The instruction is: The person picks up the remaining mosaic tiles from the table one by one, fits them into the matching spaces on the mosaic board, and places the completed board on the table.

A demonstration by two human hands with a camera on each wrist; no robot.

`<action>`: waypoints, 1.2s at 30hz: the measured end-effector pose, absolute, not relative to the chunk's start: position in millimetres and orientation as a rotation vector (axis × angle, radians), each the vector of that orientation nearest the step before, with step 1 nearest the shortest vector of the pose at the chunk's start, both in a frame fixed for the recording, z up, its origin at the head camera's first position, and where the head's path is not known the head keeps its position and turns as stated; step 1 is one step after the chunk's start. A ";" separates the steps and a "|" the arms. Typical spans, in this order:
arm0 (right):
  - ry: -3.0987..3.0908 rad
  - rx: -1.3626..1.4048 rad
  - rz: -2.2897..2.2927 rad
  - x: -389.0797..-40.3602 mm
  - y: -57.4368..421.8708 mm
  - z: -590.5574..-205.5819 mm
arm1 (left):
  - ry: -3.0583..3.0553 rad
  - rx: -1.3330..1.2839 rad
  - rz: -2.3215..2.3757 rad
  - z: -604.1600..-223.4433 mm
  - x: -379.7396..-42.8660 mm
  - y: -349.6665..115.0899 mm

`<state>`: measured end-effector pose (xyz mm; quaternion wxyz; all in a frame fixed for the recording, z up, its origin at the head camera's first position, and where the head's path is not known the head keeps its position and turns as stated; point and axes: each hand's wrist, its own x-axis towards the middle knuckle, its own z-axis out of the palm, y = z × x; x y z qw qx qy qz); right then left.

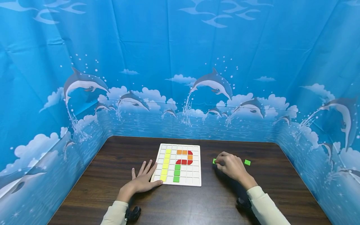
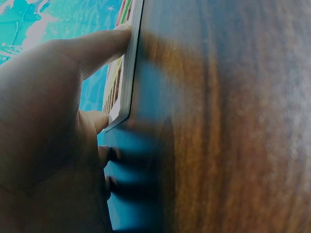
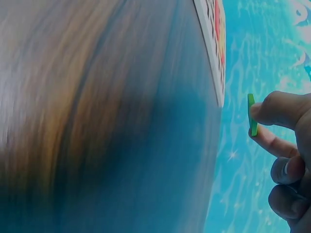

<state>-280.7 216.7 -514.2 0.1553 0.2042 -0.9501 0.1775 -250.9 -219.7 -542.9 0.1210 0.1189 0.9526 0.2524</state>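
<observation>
A white grid board [image 1: 188, 180] lies on the table, bearing a column of yellow tiles [image 1: 166, 164] on its left. Beside that column, orange tiles [image 1: 179, 152], red tiles [image 1: 184, 162] and green tiles [image 1: 177, 172] form a P-like shape. My left hand [image 1: 142, 180] rests with spread fingers at the board's lower left; in the left wrist view its thumb [image 2: 104, 48] touches the board's edge. To the right of the board, my right hand [image 1: 232, 165] pinches a green square tile [image 3: 252, 115] between thumb and forefinger, held above the table.
Another green tile [image 1: 247, 162] lies on the dark wooden table [image 1: 197, 206], to the right of my right hand. A blue curtain [image 1: 180, 62] printed with dolphins stands around the table's back and sides.
</observation>
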 end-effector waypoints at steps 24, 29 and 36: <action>-2.639 0.920 0.466 -260.1 154.8 -502.8 | 2.758 0.320 0.733 -532.0 -247.7 -216.1; -2.615 0.990 0.470 -258.9 142.4 -505.4 | 2.774 0.345 0.759 -537.5 -247.9 -217.8; -2.632 1.060 0.466 -256.3 123.3 -508.6 | 2.780 0.342 0.737 -535.9 -247.4 -217.2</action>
